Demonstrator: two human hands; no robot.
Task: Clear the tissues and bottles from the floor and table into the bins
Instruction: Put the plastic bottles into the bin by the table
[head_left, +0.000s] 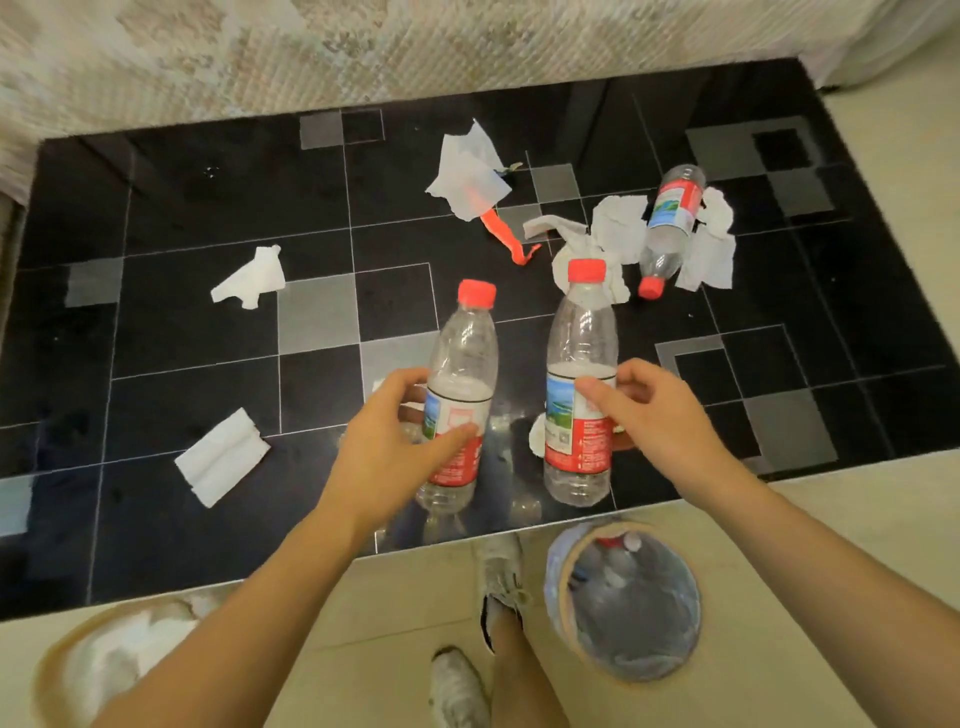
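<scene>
Red-capped clear bottles (460, 395) upright

Both forearms are bare, with no sleeves, watch or rings on the left hand (387, 436) or right hand (660, 410). Beside the bin (623, 597), bare legs end in worn grey-white laced sneakers (501, 577) with dark trim.

Glossy black table top (208, 322) with thin pale grid lines and scattered grey squares. Clear bottles, red caps, red/white labels with blue-green picture: left bottle (460, 395), right bottle (581, 384), lying bottle (670, 223). White tissues (252, 280). Orange-red strip (506, 239). Beige floor (831, 519). Tan-rimmed left bin (111, 670), white inside; right bin (623, 597) lined grey-blue. Grey-white shoes (501, 571).
</scene>
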